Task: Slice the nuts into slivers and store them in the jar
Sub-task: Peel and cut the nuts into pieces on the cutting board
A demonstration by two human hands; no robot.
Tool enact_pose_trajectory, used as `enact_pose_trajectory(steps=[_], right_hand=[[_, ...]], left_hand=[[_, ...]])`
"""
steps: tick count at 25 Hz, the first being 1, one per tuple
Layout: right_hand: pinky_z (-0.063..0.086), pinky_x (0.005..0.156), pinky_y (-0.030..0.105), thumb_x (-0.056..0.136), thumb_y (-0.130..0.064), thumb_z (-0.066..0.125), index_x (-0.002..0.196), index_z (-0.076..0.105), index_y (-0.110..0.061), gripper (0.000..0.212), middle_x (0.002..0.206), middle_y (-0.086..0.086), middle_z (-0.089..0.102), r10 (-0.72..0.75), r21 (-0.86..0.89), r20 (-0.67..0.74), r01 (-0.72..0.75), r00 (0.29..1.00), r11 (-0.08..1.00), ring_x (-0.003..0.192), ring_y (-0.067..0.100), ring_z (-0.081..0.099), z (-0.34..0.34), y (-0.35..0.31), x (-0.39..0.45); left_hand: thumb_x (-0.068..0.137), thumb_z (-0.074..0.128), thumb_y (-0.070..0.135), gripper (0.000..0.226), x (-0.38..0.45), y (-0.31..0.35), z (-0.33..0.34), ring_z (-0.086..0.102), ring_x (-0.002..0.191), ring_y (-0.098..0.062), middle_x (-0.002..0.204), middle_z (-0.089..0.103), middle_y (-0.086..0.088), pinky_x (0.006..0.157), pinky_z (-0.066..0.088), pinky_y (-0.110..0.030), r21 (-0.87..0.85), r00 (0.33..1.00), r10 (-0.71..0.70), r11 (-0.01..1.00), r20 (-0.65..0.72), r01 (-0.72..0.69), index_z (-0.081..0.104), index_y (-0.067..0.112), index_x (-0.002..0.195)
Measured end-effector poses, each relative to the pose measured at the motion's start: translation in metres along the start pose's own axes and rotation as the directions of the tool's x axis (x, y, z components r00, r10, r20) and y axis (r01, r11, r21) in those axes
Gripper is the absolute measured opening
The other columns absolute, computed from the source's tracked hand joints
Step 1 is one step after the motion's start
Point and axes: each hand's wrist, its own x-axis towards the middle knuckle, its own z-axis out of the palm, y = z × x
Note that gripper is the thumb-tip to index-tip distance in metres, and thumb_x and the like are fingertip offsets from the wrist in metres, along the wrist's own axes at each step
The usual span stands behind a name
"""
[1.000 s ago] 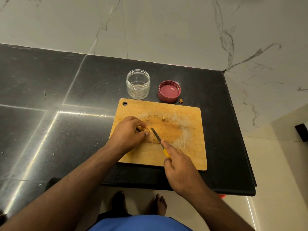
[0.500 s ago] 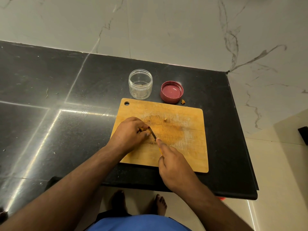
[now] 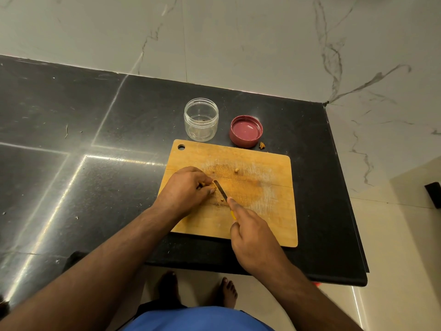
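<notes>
A wooden cutting board (image 3: 267,211) lies on the black counter. My left hand (image 3: 185,189) pins a small brown nut (image 3: 212,186) to the board with its fingertips; most of the nut is hidden under them. My right hand (image 3: 253,237) grips a yellow-handled knife (image 3: 222,191), forefinger along the blade, whose edge rests against the nut. A few nut bits (image 3: 236,170) lie loose on the board. Behind the board stands an open clear jar (image 3: 201,119) with a few crumbs at its bottom.
The jar's red lid (image 3: 246,131) lies upside down right of the jar, with a nut piece (image 3: 262,145) beside it. The black counter (image 3: 95,130) ends at an edge near my right and front. A marble wall rises behind. My bare feet show below.
The knife blade has worked back and forth at the nut, drawing in close to my left fingertips and then sliding slightly out. My left hand has stayed on the nut.
</notes>
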Motion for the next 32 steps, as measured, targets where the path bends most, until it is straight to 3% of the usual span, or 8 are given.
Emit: enact_pose_trajectory(steps=[14, 18, 21, 24, 28, 32], right_hand=[[0.045, 0.093, 0.028, 0.104, -0.020, 0.034, 0.157, 0.014, -0.033, 0.058, 0.132, -0.006, 0.047, 0.006, -0.134, 0.091, 0.006, 0.996, 0.991, 0.109, 0.009, 0.047, 0.004, 0.003, 0.004], [0.048, 0.075, 0.026, 0.104, -0.021, 0.034, 0.157, 0.013, -0.034, 0.058, 0.117, -0.008, 0.046, 0.019, -0.158, 0.081, -0.006, 0.997, 0.987, 0.089, 0.008, 0.050, 0.000, 0.012, -0.008], [0.039, 0.062, 0.019, 0.103, -0.018, 0.034, 0.157, 0.016, -0.025, 0.058, 0.112, -0.006, 0.044, -0.015, -0.321, -0.062, -0.005, 0.998, 0.947, 0.076, 0.009, 0.045, -0.008, 0.024, -0.006], [0.041, 0.065, 0.014, 0.105, -0.021, 0.038, 0.156, 0.018, -0.033, 0.056, 0.105, -0.012, 0.045, 0.056, -0.147, -0.104, -0.071, 0.993, 0.987, 0.083, 0.006, 0.050, -0.016, 0.029, -0.005], [0.046, 0.085, 0.017, 0.104, -0.020, 0.040, 0.154, 0.025, -0.037, 0.055, 0.128, -0.013, 0.048, 0.063, -0.008, 0.005, -0.063, 0.998, 0.998, 0.102, 0.001, 0.052, -0.020, 0.031, -0.005], [0.041, 0.080, 0.008, 0.102, -0.017, 0.045, 0.149, 0.038, -0.038, 0.051, 0.131, -0.024, 0.041, 0.031, 0.086, 0.054, -0.035, 0.998, 0.996, 0.100, -0.006, 0.053, -0.023, 0.032, -0.010]], left_hand=[[0.092, 0.070, 0.031, 0.033, -0.002, 0.002, -0.001, 0.058, 0.109, -0.012, 0.125, 0.064, 0.001, 0.094, 0.052, -0.029, 0.014, 1.000, 0.015, 1.000, -0.021, -0.015, 0.071, 0.019, 0.123], [0.092, 0.069, 0.033, 0.033, -0.003, 0.001, -0.002, 0.057, 0.110, -0.010, 0.127, 0.064, 0.003, 0.093, 0.049, -0.025, 0.020, 1.000, 0.014, 1.000, -0.011, -0.014, 0.071, 0.020, 0.122], [0.093, 0.069, 0.032, 0.031, -0.006, 0.001, -0.002, 0.055, 0.110, -0.009, 0.127, 0.062, 0.005, 0.091, 0.044, -0.021, 0.003, 1.000, 0.010, 1.000, 0.002, -0.010, 0.070, 0.021, 0.122], [0.094, 0.068, 0.031, 0.031, -0.007, 0.001, -0.002, 0.053, 0.115, -0.009, 0.130, 0.060, 0.005, 0.093, 0.042, -0.020, -0.006, 1.000, 0.015, 1.000, 0.012, -0.015, 0.069, 0.022, 0.123], [0.097, 0.062, 0.018, 0.033, -0.009, -0.002, -0.005, 0.050, 0.125, -0.011, 0.138, 0.056, 0.005, 0.097, 0.035, -0.018, 0.024, 0.998, 0.039, 0.999, 0.042, -0.040, 0.065, 0.022, 0.130], [0.098, 0.060, 0.013, 0.029, -0.010, -0.003, -0.006, 0.052, 0.118, -0.012, 0.133, 0.057, 0.004, 0.095, 0.040, -0.019, 0.018, 0.999, 0.033, 0.999, 0.028, -0.033, 0.066, 0.023, 0.124]])
